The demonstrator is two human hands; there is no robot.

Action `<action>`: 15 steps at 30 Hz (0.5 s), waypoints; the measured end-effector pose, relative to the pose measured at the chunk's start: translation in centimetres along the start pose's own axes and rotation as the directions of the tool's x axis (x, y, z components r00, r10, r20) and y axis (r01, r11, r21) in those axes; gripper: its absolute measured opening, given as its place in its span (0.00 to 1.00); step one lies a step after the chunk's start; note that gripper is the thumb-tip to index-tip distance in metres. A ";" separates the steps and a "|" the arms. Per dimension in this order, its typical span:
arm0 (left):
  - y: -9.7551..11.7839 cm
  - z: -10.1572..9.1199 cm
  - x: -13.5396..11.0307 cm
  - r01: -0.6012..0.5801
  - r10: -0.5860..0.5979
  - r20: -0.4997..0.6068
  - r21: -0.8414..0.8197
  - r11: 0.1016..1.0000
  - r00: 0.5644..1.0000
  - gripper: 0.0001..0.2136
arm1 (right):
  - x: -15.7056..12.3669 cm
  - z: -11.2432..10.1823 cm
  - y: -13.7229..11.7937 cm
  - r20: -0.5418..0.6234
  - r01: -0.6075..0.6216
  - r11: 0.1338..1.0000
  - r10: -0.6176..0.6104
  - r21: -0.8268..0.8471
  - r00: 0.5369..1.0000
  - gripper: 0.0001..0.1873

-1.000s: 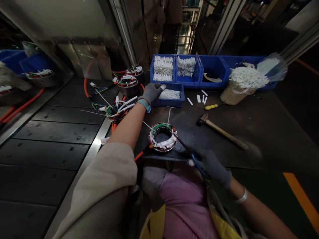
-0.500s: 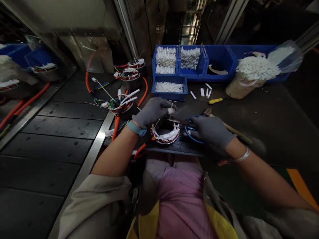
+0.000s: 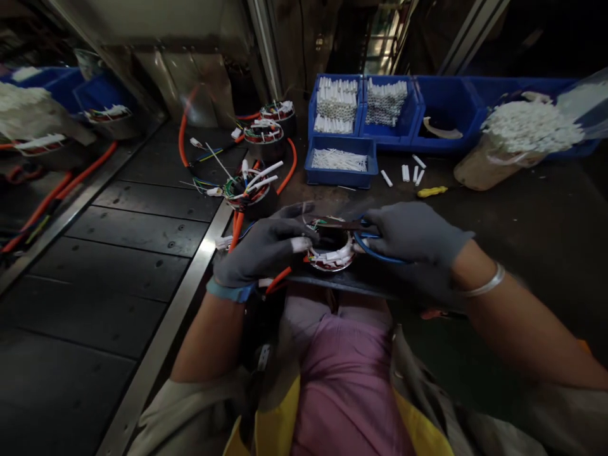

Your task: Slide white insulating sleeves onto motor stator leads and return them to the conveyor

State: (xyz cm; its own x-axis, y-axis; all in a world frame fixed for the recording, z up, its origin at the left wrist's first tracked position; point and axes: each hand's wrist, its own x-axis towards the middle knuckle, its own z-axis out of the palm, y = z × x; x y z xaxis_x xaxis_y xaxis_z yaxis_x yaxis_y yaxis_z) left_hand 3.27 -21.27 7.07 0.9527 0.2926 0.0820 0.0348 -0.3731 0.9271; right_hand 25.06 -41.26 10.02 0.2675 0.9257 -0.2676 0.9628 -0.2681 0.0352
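Note:
A ring-shaped motor stator (image 3: 332, 258) with white sleeves and wires around its rim sits on the workbench in front of me. My left hand (image 3: 263, 247), in a grey glove with bare fingertips, is closed on the stator's left side, thumb at the near rim and fingers over the top. In my right hand (image 3: 418, 231), also gloved, is a pair of scissors (image 3: 344, 225) with blue loop handles. Their dark blades point left across the stator's far rim. An orange cable (image 3: 278, 280) leaves the stator on its near left.
Several other wired stators (image 3: 247, 193) stand to the left beside a slatted conveyor (image 3: 128, 209). Blue bins (image 3: 411, 142) of white tubes and a small tray of white ties (image 3: 339, 177) line the back. A yellow-handled tool (image 3: 432, 191) and a bag of white pieces (image 3: 479, 168) lie right.
My left hand has come down from above the stator onto its left side. The scissors have moved over the far rim. My view has shifted slightly left.

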 end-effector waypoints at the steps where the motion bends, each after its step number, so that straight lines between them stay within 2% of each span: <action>1: 0.5 0.7 0.5 -0.045 0.046 -0.016 0.028 0.999 0.999 0.06 | 0.9 -0.7 -0.7 0.021 0.011 1.000 -0.011 -0.016 1.000 0.24; 3: 1.3 1.7 1.3 -0.101 0.105 -0.055 0.071 0.992 0.993 0.06 | 2.3 -1.6 -1.6 0.065 0.019 0.999 -0.016 -0.041 0.998 0.24; 5: 1.3 1.9 1.2 -0.110 0.115 -0.086 0.056 0.992 0.990 0.06 | 2.8 -1.7 -1.8 0.089 0.037 0.998 -0.033 -0.047 0.995 0.22; 8: -0.1 1.2 -0.3 -0.029 0.013 -0.198 -0.075 0.997 0.980 0.07 | 1.7 -0.9 -0.7 0.096 0.059 0.997 -0.055 -0.042 0.994 0.19; 10: -1.5 0.8 -1.6 0.048 -0.103 -0.321 -0.175 0.983 0.942 0.07 | 0.3 -0.2 0.1 0.080 0.034 0.999 -0.031 -0.037 0.996 0.19; 12: -2.8 0.7 -2.5 0.111 -0.209 -0.421 -0.244 0.963 0.883 0.09 | -0.9 0.4 0.4 0.057 0.016 1.000 -0.015 -0.019 0.998 0.20; 15: -3.8 1.2 -2.9 0.153 -0.276 -0.477 -0.280 0.948 0.834 0.09 | -1.7 0.4 -0.9 0.028 0.047 0.999 -0.048 0.022 0.998 0.18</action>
State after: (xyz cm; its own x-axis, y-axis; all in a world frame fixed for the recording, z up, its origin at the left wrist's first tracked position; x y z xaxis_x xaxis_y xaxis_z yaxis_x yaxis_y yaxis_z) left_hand 0.77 -21.81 2.90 0.6410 0.7674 -0.0132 0.0944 -0.0618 0.9936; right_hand 23.75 -42.67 10.05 0.2202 0.9296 -0.2955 0.9732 -0.2302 0.0013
